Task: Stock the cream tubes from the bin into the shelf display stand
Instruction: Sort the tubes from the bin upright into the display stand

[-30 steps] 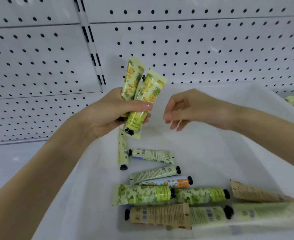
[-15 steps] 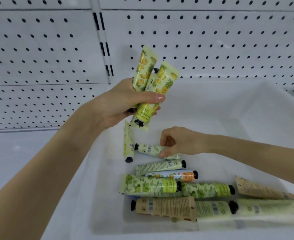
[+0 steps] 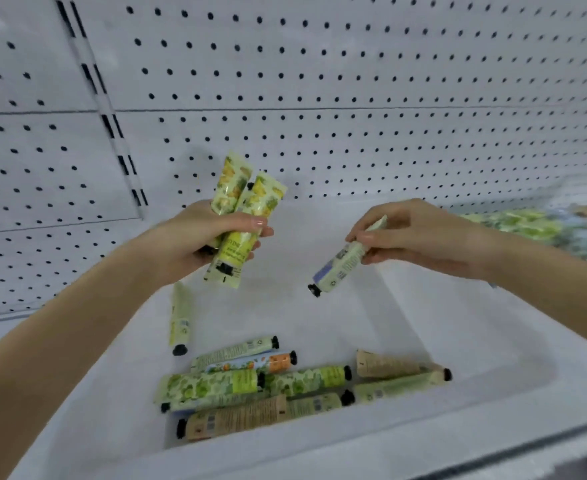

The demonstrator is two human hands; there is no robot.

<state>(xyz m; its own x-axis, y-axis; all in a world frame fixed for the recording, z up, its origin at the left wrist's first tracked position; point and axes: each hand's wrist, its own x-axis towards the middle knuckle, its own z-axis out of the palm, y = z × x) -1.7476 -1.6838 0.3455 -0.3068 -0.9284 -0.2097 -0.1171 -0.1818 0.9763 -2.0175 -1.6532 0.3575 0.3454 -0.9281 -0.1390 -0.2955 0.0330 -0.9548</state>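
Left hand (image 3: 195,237) grips two-plus yellow fruit-print tubes (image 3: 234,251); right hand (image 3: 420,237) pinches one pale black-capped tube (image 3: 340,268); about ten more tubes (image 3: 212,386) in bin (image 3: 423,323), lower centre.

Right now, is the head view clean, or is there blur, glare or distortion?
Head view: flat, even light, no glare; the pegboard lines bow from the wide angle; tubes at the right edge are smeared; loose tubes in the bin are soft.
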